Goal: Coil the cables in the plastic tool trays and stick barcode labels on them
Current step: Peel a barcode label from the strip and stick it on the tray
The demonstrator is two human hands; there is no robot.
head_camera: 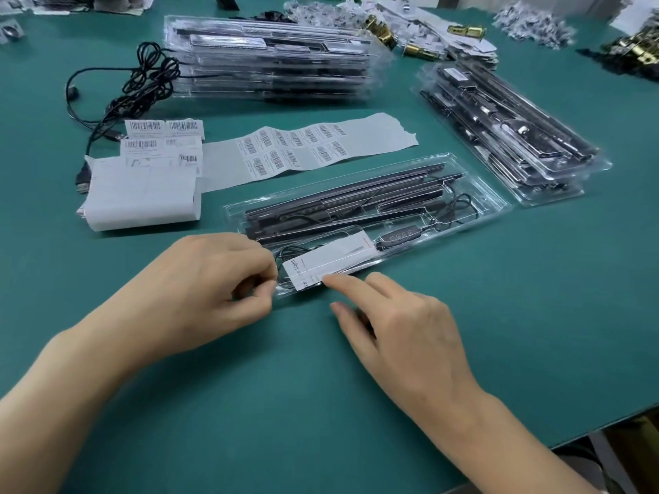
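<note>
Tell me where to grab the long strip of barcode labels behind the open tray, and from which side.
Pinch the label strip at its bare, torn right end, probably with the right hand coming from the right over bare table. That end is free and carries no labels; the left end runs to the folded paper stack, and the tray lies along the near side.

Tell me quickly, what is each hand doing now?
Left hand: fingers curled at the tray end; grip cannot be told.
Right hand: open, forefinger touching the tray.
</note>
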